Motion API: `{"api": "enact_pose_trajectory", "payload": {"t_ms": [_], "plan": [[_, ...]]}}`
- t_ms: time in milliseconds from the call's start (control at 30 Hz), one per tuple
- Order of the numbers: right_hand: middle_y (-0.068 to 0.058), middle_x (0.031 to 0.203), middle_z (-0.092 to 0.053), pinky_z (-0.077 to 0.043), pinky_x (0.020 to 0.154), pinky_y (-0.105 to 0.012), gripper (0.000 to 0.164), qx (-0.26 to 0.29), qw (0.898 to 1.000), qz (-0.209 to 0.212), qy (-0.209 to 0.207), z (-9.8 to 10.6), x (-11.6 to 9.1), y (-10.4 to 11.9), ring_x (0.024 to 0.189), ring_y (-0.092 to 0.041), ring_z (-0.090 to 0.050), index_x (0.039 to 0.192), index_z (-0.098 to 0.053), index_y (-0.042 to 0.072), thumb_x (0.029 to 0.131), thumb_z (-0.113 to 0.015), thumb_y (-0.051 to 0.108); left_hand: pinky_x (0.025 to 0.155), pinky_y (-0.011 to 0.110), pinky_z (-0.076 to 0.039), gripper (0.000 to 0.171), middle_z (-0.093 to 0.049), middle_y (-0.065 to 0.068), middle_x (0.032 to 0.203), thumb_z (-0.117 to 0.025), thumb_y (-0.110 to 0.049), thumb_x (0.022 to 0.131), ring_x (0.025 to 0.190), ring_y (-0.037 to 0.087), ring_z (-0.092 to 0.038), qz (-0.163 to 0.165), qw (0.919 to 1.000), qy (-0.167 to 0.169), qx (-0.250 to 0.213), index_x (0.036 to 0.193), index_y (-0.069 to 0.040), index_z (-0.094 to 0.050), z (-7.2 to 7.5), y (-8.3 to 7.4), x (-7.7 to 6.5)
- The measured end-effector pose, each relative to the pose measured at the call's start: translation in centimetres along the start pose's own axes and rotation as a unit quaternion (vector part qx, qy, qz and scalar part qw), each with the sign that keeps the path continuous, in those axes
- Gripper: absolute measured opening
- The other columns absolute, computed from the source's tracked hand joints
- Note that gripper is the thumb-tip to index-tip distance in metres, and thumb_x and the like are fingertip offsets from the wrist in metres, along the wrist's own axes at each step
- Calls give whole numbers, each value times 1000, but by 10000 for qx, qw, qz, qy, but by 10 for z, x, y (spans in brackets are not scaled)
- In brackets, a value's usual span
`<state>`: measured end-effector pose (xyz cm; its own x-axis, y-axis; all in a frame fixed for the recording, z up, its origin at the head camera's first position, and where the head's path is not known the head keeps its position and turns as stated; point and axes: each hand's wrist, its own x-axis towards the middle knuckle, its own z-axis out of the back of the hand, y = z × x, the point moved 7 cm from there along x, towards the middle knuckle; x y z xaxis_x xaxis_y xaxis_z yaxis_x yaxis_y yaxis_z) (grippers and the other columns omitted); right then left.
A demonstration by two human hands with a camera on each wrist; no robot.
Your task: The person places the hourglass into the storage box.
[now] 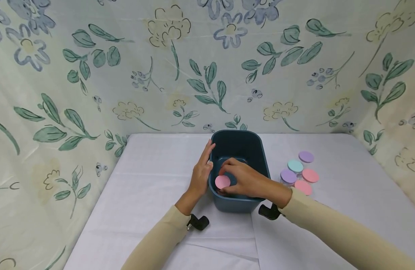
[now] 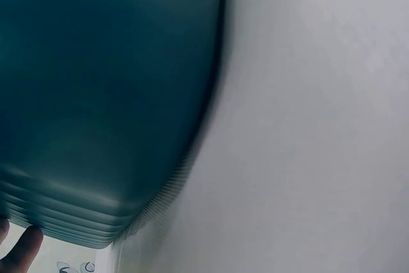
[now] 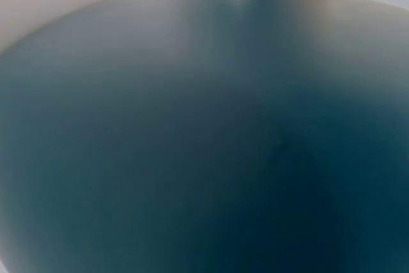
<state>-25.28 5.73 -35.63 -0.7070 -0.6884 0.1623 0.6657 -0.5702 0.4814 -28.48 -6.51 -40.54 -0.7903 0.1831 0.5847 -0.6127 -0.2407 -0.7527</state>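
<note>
A dark blue plastic bin (image 1: pixel 239 205) stands on the table. My right hand (image 1: pixel 242 178) reaches down into it, thumb and fingers pinching a small jar with a pink lid (image 1: pixel 222 182); the jar's body is mostly hidden below the lid. Against the bin's left wall my left hand (image 1: pixel 200 174) lies with its fingers extended along the rim. In the left wrist view, fingertips (image 2: pixel 24 247) touch the ribbed edge of the bin (image 2: pixel 108 94). The right wrist view is almost filled by the bin's blurred wall (image 3: pixel 204 126).
Right of the bin, several small jars with purple (image 1: pixel 288 176), teal (image 1: pixel 295 165) and coral lids (image 1: pixel 310 175) stand close together on the white cloth (image 1: pixel 153 180). A floral curtain (image 1: pixel 180 90) hangs behind the table and along its sides.
</note>
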Motion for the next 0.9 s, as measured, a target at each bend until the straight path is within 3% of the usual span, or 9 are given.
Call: {"api": "enact_pose_trajectory", "payload": {"t_ms": [233,567,667,900], "plan": [[-8,119,-56,-52,89,-37,35,7,9999,37,126,-3,0,0,106,-20,-56,106,-65,10,78,-79,26,111,56,-26,52,-23,24,155,-29,-5,94,143,37,-24,189,9998,74,-89,144,7,-34,9,-41,3],[-5,113,-57,-52,87,-35,37,42,9989,-289,368,-4,0,-4,102,-18,-55,107,-61,12,79,-78,29,112,55,-23,52,-23,25,155,-30,-4,94,143,38,-23,137,9998,48,-112,143,9,-33,10,-44,4],[-3,110,-57,-52,86,-34,37,76,9983,-389,433,-5,0,-6,100,-18,-54,107,-60,13,80,-77,30,112,56,-22,51,-23,24,155,-30,-4,95,143,38,-22,106,9998,55,-132,144,8,-33,9,-39,3],[-4,110,-58,-51,86,-35,37,118,9981,-405,458,-5,-1,-6,100,-18,-54,108,-60,13,81,-76,31,114,51,-22,52,-20,9,159,-28,-15,98,146,20,-19,156,9998,21,97,149,-5,-32,0,-2,0]]}}
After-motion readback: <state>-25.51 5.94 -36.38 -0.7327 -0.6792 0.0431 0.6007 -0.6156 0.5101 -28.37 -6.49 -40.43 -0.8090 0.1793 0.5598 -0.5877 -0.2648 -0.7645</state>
